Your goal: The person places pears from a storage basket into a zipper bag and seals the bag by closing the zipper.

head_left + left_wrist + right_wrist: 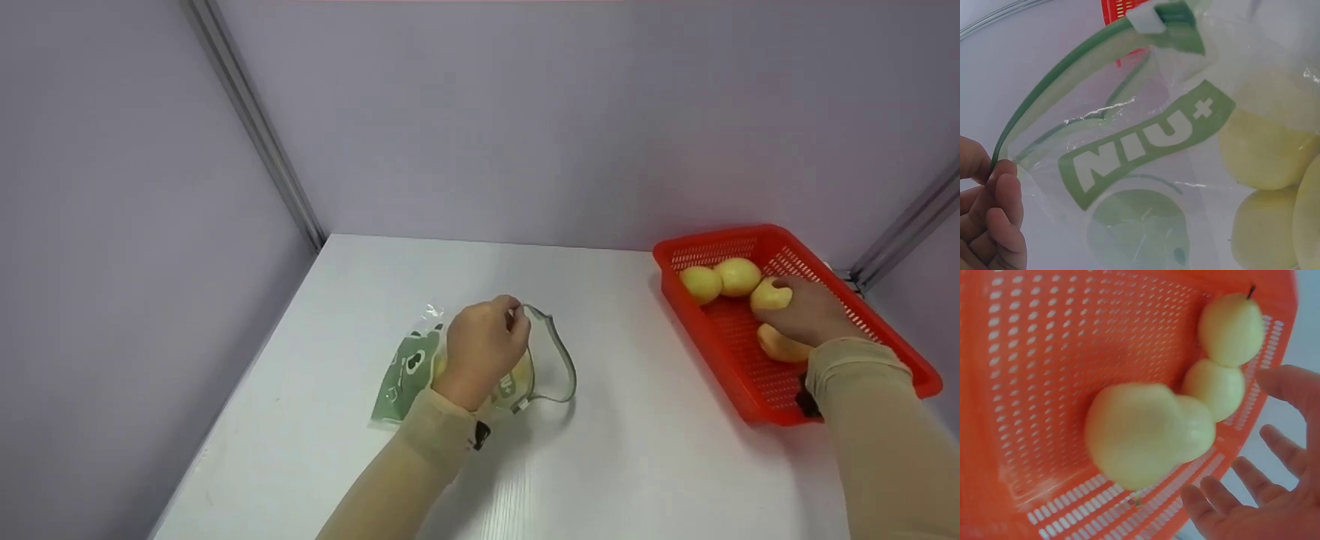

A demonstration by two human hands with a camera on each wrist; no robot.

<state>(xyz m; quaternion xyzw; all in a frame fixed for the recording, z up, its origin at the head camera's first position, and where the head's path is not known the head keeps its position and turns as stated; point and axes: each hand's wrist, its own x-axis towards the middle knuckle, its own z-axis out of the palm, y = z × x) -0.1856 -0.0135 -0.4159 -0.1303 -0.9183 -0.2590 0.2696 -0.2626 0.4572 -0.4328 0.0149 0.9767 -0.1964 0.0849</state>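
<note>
My left hand (486, 341) pinches the green zip edge of a clear plastic zip bag (401, 382) with green print. The left wrist view shows thumb and fingertips on that edge, the mouth of the bag (1145, 126) parted, and yellow pears (1266, 135) inside. At the right, my right hand (814, 311) reaches into a red basket (720, 360) beside a pear (769, 296). Its fingers look spread in the right wrist view, around no fruit, close to several pale yellow pears (1134, 433). Another pear (780, 345) lies partly behind that hand.
The basket has perforated walls and stands at the back right of the white table (615, 465). Two pears sit in its far left corner. Grey-white panels (480, 127) with metal corner posts (255, 120) enclose the back and sides.
</note>
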